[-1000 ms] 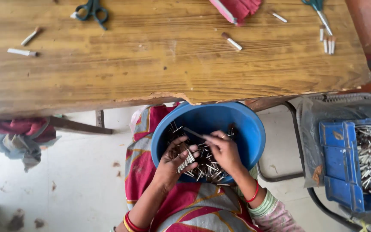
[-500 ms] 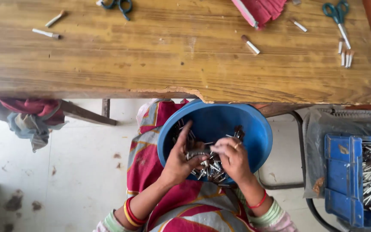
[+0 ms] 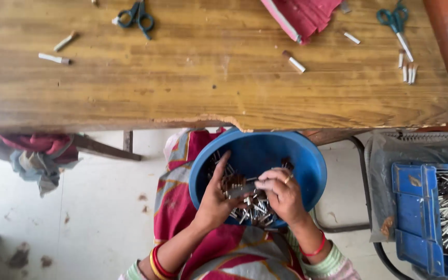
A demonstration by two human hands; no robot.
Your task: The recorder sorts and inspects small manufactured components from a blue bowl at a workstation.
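Note:
A round blue plastic bowl [image 3: 265,150] rests on my lap, just under the wooden table's edge. It holds a heap of small white and brown paper-wrapped sticks [image 3: 252,210]. My left hand [image 3: 214,199] reaches into the bowl with fingers spread, cupped around a bunch of the sticks. My right hand [image 3: 283,194], wearing a ring, is curled over the sticks beside it, fingers pinching some of them. Both hands nearly touch over the pile.
The wooden table [image 3: 208,78] carries loose sticks [image 3: 54,58], two pairs of scissors [image 3: 137,15] [image 3: 397,23] and a red cloth [image 3: 302,15]. A blue crate [image 3: 413,218] full of sticks stands at right. Bundled cloth [image 3: 35,155] hangs at left.
The view shifted slightly, so the bowl and table sit a little differently in frame. My hands have drawn closer together over the sticks, gathering them in the bowl.

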